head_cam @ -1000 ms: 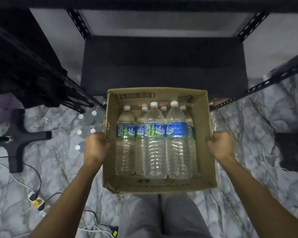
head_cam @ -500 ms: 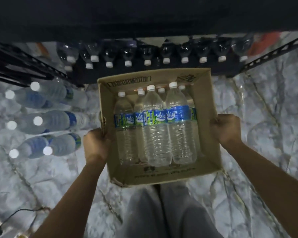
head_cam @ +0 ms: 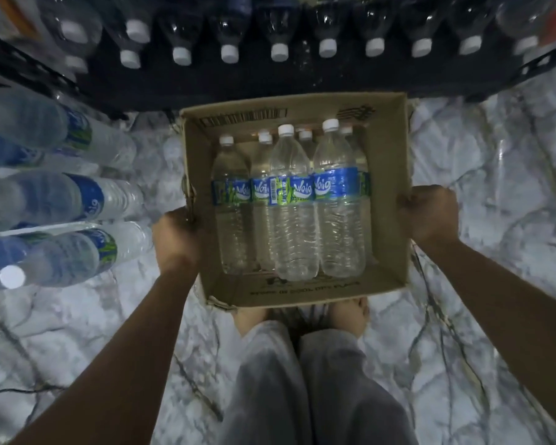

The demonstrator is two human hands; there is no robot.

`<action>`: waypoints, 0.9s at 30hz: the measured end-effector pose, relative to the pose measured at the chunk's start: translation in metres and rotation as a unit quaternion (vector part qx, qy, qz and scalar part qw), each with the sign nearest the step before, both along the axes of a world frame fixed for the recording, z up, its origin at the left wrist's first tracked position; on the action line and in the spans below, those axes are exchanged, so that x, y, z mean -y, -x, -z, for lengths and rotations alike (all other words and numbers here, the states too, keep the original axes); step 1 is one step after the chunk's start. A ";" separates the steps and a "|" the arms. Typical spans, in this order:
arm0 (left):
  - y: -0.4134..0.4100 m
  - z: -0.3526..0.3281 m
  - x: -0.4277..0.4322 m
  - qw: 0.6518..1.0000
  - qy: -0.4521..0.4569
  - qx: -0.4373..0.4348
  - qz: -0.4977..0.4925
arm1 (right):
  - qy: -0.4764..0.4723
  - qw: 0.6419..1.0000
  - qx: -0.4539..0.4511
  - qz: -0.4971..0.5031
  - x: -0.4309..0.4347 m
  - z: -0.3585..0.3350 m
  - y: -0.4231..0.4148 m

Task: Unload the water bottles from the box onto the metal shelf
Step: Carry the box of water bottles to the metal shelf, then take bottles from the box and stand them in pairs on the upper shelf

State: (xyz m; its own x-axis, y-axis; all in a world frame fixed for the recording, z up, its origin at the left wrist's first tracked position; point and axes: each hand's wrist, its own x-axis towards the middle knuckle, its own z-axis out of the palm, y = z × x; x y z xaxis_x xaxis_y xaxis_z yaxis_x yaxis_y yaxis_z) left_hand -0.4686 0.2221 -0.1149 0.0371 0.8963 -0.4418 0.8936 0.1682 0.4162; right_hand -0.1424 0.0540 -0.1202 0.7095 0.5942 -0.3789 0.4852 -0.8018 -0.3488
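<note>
The box [head_cam: 389,187] has dropped since a second ago and now sits before a stocked shelf [head_cam: 270,80]. The left hand [head_cam: 174,239] and right hand [head_cam: 430,213] grip its side walls. The bottles [head_cam: 294,226] lie inside; unloading has not begun.

We see the left hand [head_cam: 177,239] and right hand [head_cam: 430,213] gripping opposite walls of the open cardboard box [head_cam: 389,187]. The water bottles [head_cam: 294,220] inside have caps toward the metal shelf [head_cam: 270,81], which holds a row of capped bottles [head_cam: 279,43]. There are more bottles [head_cam: 61,200], blurred, at left.
</note>
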 end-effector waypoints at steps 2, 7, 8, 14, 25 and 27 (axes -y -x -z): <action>-0.002 -0.008 -0.001 1.000 0.028 -0.007 -0.001 | 0.059 0.998 -0.004 0.020 -0.005 -0.006 -0.003; -0.012 -0.034 0.006 0.992 0.120 -0.023 0.018 | 0.134 0.989 0.016 0.057 -0.009 -0.048 0.006; -0.013 -0.040 0.009 0.990 0.135 -0.023 0.016 | 0.141 0.988 0.017 0.056 -0.006 -0.058 0.010; -0.016 -0.066 0.042 0.989 0.145 -0.014 0.009 | 0.107 0.985 -0.127 0.035 0.026 -0.084 0.045; -0.075 -0.049 0.074 0.970 0.241 -0.003 0.036 | 0.163 0.965 -0.202 -0.033 0.015 -0.052 0.067; -0.084 -0.026 0.073 0.966 0.258 -0.006 0.032 | 0.171 0.964 -0.199 -0.048 0.007 -0.029 0.068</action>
